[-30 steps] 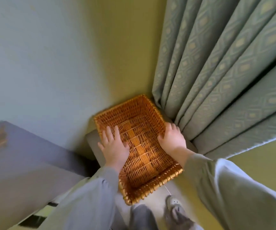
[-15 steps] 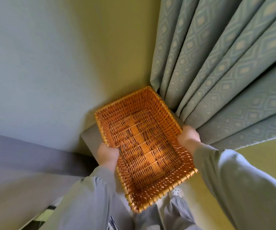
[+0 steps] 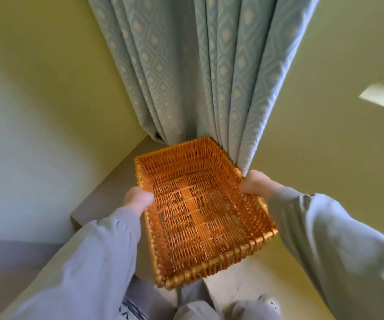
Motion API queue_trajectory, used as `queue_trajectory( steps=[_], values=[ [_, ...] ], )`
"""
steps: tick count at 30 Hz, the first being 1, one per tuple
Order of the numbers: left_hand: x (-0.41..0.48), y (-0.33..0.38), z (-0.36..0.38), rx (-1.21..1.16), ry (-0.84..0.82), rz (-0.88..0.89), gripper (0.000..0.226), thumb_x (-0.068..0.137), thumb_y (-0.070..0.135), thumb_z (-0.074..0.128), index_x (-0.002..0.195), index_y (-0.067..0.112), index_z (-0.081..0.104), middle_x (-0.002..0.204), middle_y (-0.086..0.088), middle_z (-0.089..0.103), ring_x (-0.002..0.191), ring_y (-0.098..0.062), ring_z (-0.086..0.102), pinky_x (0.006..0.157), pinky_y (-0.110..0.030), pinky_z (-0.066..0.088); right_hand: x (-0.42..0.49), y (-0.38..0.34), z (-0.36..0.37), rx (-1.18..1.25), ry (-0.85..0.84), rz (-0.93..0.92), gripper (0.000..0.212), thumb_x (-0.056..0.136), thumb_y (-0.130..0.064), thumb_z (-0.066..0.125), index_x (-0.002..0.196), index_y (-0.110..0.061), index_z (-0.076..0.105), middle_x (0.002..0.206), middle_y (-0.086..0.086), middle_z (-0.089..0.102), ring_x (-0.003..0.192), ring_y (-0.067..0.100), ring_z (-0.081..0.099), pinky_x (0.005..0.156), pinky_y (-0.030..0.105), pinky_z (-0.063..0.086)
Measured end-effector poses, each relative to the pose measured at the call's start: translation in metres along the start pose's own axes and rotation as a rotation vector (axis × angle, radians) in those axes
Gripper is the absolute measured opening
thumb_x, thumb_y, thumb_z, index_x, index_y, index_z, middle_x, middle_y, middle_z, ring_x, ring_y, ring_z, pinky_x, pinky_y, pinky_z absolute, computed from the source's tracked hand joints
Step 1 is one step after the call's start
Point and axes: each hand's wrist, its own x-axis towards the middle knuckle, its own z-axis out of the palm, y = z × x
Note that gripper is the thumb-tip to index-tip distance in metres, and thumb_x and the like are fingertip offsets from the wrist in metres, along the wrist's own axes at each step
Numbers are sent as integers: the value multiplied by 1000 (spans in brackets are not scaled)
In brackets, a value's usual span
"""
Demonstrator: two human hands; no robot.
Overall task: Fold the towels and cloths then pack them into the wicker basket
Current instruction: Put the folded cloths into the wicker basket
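An orange rectangular wicker basket (image 3: 200, 269) with nothing in it is held up in the air in front of me, tilted a little toward me. My left hand (image 3: 137, 199) grips its left rim, thumb inside the wall. My right hand (image 3: 255, 184) grips the right rim. No towels or cloths are in view.
A blue-green patterned curtain (image 3: 198, 77) hangs right behind the basket, against yellow-green walls. A low grey ledge (image 3: 107, 192) runs below the basket's left side. A grey surface (image 3: 6, 262) lies at lower left. My legs and a shoe (image 3: 267, 301) show on the floor beneath.
My hands moved from inside the basket to its side rims and lifted it off the grey ledge, up and toward me. My view swung to the right.
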Motion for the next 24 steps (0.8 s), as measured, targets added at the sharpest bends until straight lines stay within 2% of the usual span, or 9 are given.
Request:
queue_trajectory(
  steps=[2,5,8,10,14,18,21,23,24],
  values=[
    [-18,13,10,54,-26,10,3,74,0,61,75,2,61,77,-12,61,75,-29,59,73,-31,50,-7,23,-8,-1,-11,31,18,82,-22,54,96,-11,56,88,4,56,82,22,56,70,27,45],
    [-49,30,36,83,-99,-13,4,70,-3,63,70,1,61,71,-12,59,73,-28,62,67,-31,50,-20,69,-18,-14,-16,49,19,82,-22,50,94,-10,59,83,3,56,82,23,57,72,29,49],
    [-84,46,73,74,-205,2,10,66,-8,59,73,-3,63,79,-18,62,83,-32,66,73,-35,54,-36,127,-25,-17,14,60,25,82,-22,50,102,-10,61,93,5,60,92,26,61,78,31,52],
    [-117,62,110,115,-256,31,9,66,-9,58,73,-3,62,78,-17,60,83,-32,65,68,-33,51,-53,180,-30,-31,29,73,23,83,-22,50,100,-11,61,103,7,63,99,27,62,79,30,50],
    [-189,104,181,195,-311,125,8,68,-6,57,64,1,58,80,-17,60,76,-31,60,63,-29,48,-88,289,-38,-2,81,144,15,82,-19,50,91,-13,60,106,9,66,101,28,63,75,27,47],
    [-271,144,237,235,-420,156,15,79,-8,48,69,2,51,67,-15,53,58,-26,52,51,-28,43,-125,388,-42,62,106,237,9,79,-20,51,81,-14,56,96,7,64,96,28,63,73,26,47],
    [-316,166,283,326,-509,184,11,82,-6,47,77,0,55,72,-16,58,62,-27,57,58,-32,50,-154,460,-40,114,98,351,11,78,-18,49,70,-12,52,88,3,62,85,26,60,69,26,45],
    [-344,185,321,428,-549,256,12,76,-2,52,83,1,62,82,-17,66,76,-31,67,74,-38,58,-181,511,-36,160,109,451,9,80,-19,49,76,-13,55,89,3,60,92,27,63,71,26,46],
    [-353,192,336,464,-562,284,12,74,-2,53,82,2,62,83,-17,66,79,-31,68,81,-40,57,-192,528,-34,181,114,490,8,80,-20,49,80,-16,56,90,3,60,96,26,63,73,26,47]
  ],
)
